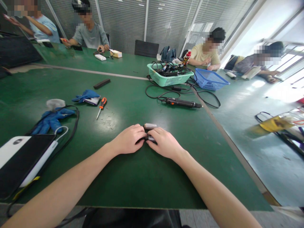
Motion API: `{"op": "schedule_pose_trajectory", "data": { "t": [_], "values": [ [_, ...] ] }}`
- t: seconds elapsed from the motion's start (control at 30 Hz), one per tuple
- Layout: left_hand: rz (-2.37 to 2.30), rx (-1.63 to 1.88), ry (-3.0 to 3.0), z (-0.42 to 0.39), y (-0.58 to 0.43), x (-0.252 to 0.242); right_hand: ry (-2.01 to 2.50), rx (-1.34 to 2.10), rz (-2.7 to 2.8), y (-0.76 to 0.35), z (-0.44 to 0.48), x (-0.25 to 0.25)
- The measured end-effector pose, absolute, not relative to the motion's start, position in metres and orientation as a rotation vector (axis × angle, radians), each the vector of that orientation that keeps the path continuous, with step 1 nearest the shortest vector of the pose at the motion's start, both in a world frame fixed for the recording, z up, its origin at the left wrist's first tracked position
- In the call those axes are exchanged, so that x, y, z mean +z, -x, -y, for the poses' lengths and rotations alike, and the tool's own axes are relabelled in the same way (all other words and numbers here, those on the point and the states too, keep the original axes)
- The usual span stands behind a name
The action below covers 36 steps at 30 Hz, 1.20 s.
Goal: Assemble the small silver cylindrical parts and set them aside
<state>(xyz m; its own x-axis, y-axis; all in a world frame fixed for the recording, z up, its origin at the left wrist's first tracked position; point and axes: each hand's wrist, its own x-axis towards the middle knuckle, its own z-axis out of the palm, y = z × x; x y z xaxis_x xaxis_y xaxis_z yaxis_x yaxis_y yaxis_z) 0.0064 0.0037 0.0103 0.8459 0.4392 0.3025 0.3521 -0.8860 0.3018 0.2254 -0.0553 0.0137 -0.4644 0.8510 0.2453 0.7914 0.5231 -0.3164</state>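
My left hand (129, 139) and my right hand (165, 142) meet low over the green tabletop (142, 177). Between them is a small dark part with a silver cylinder (151, 138), mostly hidden by my fingers; its kind cannot be made out. The left fingers are closed around its dark side, while those of the right curl over the silver end. Just beyond the fingertips a second silver cylinder (150, 126) shows, and whether it joins the held part is hidden. An orange-handled screwdriver (102, 105) lies to the left, past my left hand.
A corded black electric screwdriver (182, 103) lies ahead, near a green basket (166, 81) of cables and a blue basket (211, 79). Blue gloves (51, 120), a dark bar (102, 83) and a white-and-black device (26, 158) are leftward. Several people sit across the tables.
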Motion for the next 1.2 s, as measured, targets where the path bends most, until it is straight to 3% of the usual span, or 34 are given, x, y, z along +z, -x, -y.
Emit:
{"op": "schedule_pose_trajectory", "data": {
  "t": [1.2],
  "values": [
    [-0.651,0.536,-2.810,-0.0085,-0.0065,0.0035,1.329,0.235,2.385,-0.2249,0.0546,0.0134]
  ]
}}
